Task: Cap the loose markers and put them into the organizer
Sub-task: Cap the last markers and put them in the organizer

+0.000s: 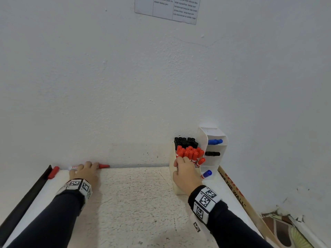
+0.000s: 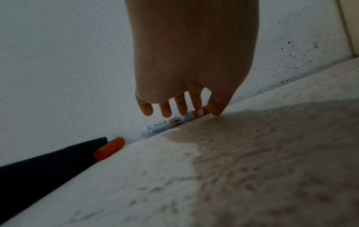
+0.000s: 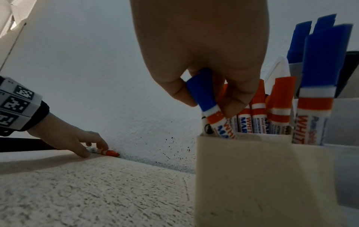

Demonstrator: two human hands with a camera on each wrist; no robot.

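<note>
An uncapped red marker [image 1: 103, 166] [image 2: 157, 129] [image 3: 110, 153] lies along the wall at the table's far edge. My left hand [image 1: 86, 169] [image 2: 205, 111] [image 3: 93, 151] reaches down on it, thumb and fingers pinching its barrel near the nib. Its loose red cap [image 1: 53, 172] [image 2: 108, 148] lies to the left. My right hand [image 1: 180, 162] [image 3: 209, 104] pinches a blue-capped marker [image 3: 202, 90] whose lower end sits inside the cream organizer [image 1: 176, 189] [image 3: 252, 176]. In the head view the hand hides that marker. Several red markers [image 1: 189, 153] and black markers [image 1: 185, 141] stand in the organizer.
A white tiered rack [image 1: 217, 135] beside the organizer holds blue and black markers. A black strip [image 1: 26, 197] lines the speckled table [image 1: 134, 203] on the left. A lettered wooden stick [image 1: 236, 196] lies along the right. The wall rises directly behind.
</note>
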